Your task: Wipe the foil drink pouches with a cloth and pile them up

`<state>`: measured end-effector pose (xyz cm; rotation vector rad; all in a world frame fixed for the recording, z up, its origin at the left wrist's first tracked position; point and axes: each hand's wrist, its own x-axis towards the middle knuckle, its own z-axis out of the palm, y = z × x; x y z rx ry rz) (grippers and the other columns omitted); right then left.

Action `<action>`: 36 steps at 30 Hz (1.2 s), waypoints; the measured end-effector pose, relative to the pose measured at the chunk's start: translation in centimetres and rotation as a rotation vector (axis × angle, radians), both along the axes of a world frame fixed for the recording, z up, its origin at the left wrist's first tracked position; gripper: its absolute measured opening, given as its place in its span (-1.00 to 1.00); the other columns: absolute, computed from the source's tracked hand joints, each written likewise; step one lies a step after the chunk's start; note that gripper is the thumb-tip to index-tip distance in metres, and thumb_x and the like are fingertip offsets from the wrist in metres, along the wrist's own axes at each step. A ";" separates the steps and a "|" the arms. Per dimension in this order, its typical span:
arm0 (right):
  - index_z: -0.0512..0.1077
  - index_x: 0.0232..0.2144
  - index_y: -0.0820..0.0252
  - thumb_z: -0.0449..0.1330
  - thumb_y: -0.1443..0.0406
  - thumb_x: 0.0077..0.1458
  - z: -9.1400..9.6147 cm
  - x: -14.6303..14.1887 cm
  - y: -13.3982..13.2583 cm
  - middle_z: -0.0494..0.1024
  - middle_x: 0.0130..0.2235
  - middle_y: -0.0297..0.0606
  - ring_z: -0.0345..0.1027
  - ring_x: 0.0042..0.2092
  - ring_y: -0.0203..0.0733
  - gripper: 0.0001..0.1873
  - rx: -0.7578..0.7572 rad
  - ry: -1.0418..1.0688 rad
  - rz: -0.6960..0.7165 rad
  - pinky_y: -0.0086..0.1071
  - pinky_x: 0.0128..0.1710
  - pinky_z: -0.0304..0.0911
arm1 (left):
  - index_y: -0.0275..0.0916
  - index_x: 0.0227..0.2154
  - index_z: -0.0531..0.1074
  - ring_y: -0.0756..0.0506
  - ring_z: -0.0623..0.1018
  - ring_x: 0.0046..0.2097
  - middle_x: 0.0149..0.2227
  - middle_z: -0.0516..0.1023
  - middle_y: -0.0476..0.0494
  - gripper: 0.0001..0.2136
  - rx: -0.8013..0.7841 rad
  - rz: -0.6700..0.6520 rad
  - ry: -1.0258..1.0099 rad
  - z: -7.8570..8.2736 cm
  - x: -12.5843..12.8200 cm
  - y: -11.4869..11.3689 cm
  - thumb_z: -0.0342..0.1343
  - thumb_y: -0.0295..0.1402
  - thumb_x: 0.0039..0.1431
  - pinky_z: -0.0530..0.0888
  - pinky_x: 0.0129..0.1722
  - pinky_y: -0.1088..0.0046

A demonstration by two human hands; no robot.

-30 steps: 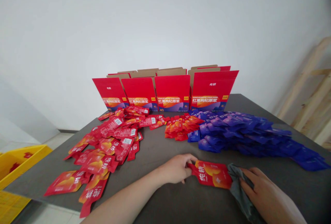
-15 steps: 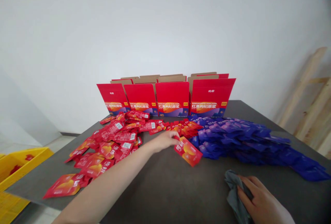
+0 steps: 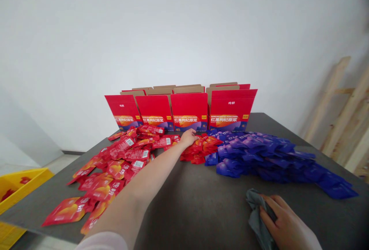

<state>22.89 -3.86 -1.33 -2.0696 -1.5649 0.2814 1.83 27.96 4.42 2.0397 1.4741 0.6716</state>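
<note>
My left hand [image 3: 188,137] reaches across to the small heap of red pouches [image 3: 204,146] at the middle of the table. Its fingers curl down on a red pouch [image 3: 188,152] at the heap's left end; the fingertips are partly hidden. To the left lies a larger, loose spread of red pouches [image 3: 117,169], some showing barcodes. Overlapping blue pouches [image 3: 259,157] form a long bank on the right. Near the front edge, my right hand [image 3: 284,219] is closed around a crumpled grey-blue cloth [image 3: 258,215] resting on the table.
Red cartons [image 3: 189,111] with raised flaps stand in rows at the back of the dark table [image 3: 184,207]. A yellow crate [image 3: 25,188] with red items inside is beyond the left edge. Wooden slats [image 3: 343,119] lean at the right by the white wall.
My left hand has moved forward with the red pouch, from the bare table to the small red heap. My right hand still holds the cloth. The view has shifted slightly.
</note>
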 end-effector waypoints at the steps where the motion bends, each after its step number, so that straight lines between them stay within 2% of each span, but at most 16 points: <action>1: 0.45 -0.11 -0.02 -0.08 0.05 0.17 0.0 0.1 0.0 0.50 -0.10 -0.28 0.46 -0.19 -0.21 -0.60 0.003 -0.001 0.000 -0.31 -0.19 0.33 | -0.33 -0.15 0.44 -0.06 0.51 -0.16 -0.18 0.52 -0.17 -0.74 0.033 -0.007 0.050 0.0 0.0 -0.1 0.23 -0.32 0.14 0.45 -0.09 0.36; 3: 0.46 -0.12 -0.02 -0.07 0.03 0.15 -0.1 0.2 0.1 0.50 -0.10 -0.29 0.46 -0.21 -0.22 -0.59 0.016 -0.003 0.005 -0.31 -0.20 0.34 | -0.31 -0.09 0.43 -0.10 0.50 -0.07 -0.08 0.49 -0.19 -0.72 0.089 -0.013 0.157 0.3 -0.7 0.1 0.17 -0.27 0.20 0.43 -0.02 0.28; 6: 0.46 -0.11 -0.02 -0.06 0.02 0.15 -0.2 0.3 0.1 0.50 -0.09 -0.27 0.47 -0.22 -0.22 -0.58 0.022 -0.005 0.017 -0.32 -0.21 0.35 | -0.29 -0.01 0.38 -0.14 0.46 0.00 0.02 0.42 -0.22 -0.70 0.117 0.001 0.349 1.6 -3.3 0.8 0.06 -0.24 0.29 0.44 -0.01 0.15; 11: 0.44 -0.10 -0.01 -0.09 0.03 0.17 -0.4 0.3 0.1 0.50 -0.08 -0.26 0.46 -0.17 -0.21 -0.58 0.004 0.009 0.026 -0.30 -0.16 0.34 | -0.29 0.00 0.37 -0.15 0.47 -0.02 0.01 0.42 -0.21 -0.69 0.052 0.017 0.682 3.7 -8.3 1.5 0.08 -0.24 0.27 0.46 -0.04 0.16; 15: 0.43 -0.08 0.01 -0.10 0.04 0.18 -0.4 0.3 0.0 0.49 -0.08 -0.25 0.45 -0.12 -0.20 -0.57 0.012 0.012 0.031 -0.30 -0.13 0.32 | -0.32 -0.08 0.42 -0.18 0.46 0.01 -0.04 0.46 -0.23 -0.71 0.056 -0.016 0.836 4.1 -10.6 0.3 0.14 -0.25 0.22 0.39 0.03 0.11; 18: 0.43 -0.09 0.02 -0.08 0.03 0.16 -0.5 0.3 0.1 0.49 -0.08 -0.24 0.46 -0.16 -0.19 -0.57 0.026 0.000 0.024 -0.29 -0.16 0.33 | -0.36 -0.18 0.46 -0.30 0.39 0.12 -0.07 0.50 -0.37 -0.72 0.122 -0.049 0.877 4.0 -11.5 -1.2 0.26 -0.42 0.01 0.23 0.15 0.09; 21: 0.44 -0.09 0.02 -0.07 0.03 0.15 -0.5 0.3 0.1 0.49 -0.09 -0.25 0.46 -0.19 -0.20 -0.57 0.038 -0.013 0.020 -0.30 -0.20 0.34 | -0.38 -0.14 0.44 -0.36 0.32 0.18 0.01 0.45 -0.45 -0.61 0.209 -0.083 0.858 4.5 -11.8 -3.0 0.25 -0.52 -0.12 0.16 0.20 0.12; 24: 0.44 -0.09 -0.02 -0.08 0.06 0.17 -0.3 0.1 -0.1 0.49 -0.08 -0.27 0.46 -0.20 -0.21 -0.59 0.040 -0.024 0.026 -0.32 -0.28 0.33 | -0.42 0.00 0.36 -0.36 0.31 0.19 0.09 0.38 -0.47 -0.51 0.282 -0.117 0.791 5.9 -11.1 -5.3 0.20 -0.46 -0.07 0.18 0.21 0.16; 27: 0.43 -0.07 -0.04 -0.09 0.09 0.18 0.0 -0.3 -0.2 0.49 -0.08 -0.29 0.45 -0.21 -0.22 -0.60 0.046 -0.031 0.024 -0.33 -0.29 0.32 | -0.38 0.14 0.22 -0.26 0.39 0.14 0.11 0.38 -0.39 -0.47 0.298 -0.178 0.666 6.9 -9.3 -8.4 0.07 -0.36 0.08 0.30 0.13 0.26; 28: 0.42 -0.06 -0.04 -0.09 0.09 0.18 0.0 -0.4 -0.2 0.49 -0.08 -0.29 0.45 -0.20 -0.22 -0.60 0.043 -0.032 0.023 -0.32 -0.27 0.32 | -0.34 0.16 0.21 -0.21 0.45 0.07 0.06 0.44 -0.32 -0.49 0.246 -0.225 0.579 6.8 -8.6 -9.5 0.01 -0.35 0.13 0.36 0.06 0.31; 30: 0.40 -0.05 -0.02 -0.11 0.08 0.20 0.0 -0.5 -0.2 0.47 -0.07 -0.28 0.43 -0.19 -0.21 -0.59 0.026 -0.033 0.022 -0.30 -0.18 0.30 | -0.34 0.09 0.29 -0.12 0.56 -0.14 -0.16 0.57 -0.23 -0.58 -0.072 -0.405 0.229 6.1 -6.8 -11.5 -0.09 -0.39 0.17 0.46 -0.12 0.39; 32: 0.39 -0.05 0.01 -0.13 0.07 0.21 0.0 -0.4 -0.1 0.45 -0.05 -0.27 0.42 -0.17 -0.21 -0.58 0.007 -0.035 0.023 -0.27 -0.09 0.27 | -0.39 -0.05 0.42 -0.08 0.56 -0.35 -0.36 0.58 -0.19 -0.65 -0.440 -0.586 0.003 4.5 -4.9 -13.2 -0.05 -0.35 0.14 0.47 -0.31 0.44; 33: 0.38 -0.05 0.02 -0.14 0.07 0.21 0.0 -0.4 -0.1 0.44 -0.05 -0.27 0.41 -0.16 -0.20 -0.58 0.001 -0.037 0.023 -0.26 -0.06 0.25 | -0.38 -0.12 0.47 -0.05 0.54 -0.41 -0.41 0.57 -0.15 -0.68 -0.566 -0.642 -0.038 3.6 -3.9 -13.9 0.02 -0.32 0.11 0.45 -0.37 0.47; 34: 0.38 -0.06 0.02 -0.15 0.08 0.22 0.0 -0.4 -0.1 0.43 -0.04 -0.26 0.41 -0.15 -0.20 -0.58 -0.006 -0.038 0.025 -0.26 -0.04 0.24 | -0.36 -0.18 0.50 -0.03 0.51 -0.46 -0.45 0.56 -0.11 -0.69 -0.639 -0.673 -0.056 2.7 -3.0 -14.4 0.10 -0.28 0.07 0.41 -0.42 0.50; 36: 0.37 -0.05 0.02 -0.15 0.08 0.22 0.1 -0.4 -0.1 0.42 -0.04 -0.27 0.40 -0.14 -0.20 -0.58 -0.016 -0.041 0.026 -0.25 -0.03 0.23 | -0.33 -0.24 0.53 0.01 0.44 -0.50 -0.48 0.54 -0.04 -0.70 -0.681 -0.691 -0.051 1.1 -1.4 -15.2 0.21 -0.22 0.00 0.34 -0.48 0.54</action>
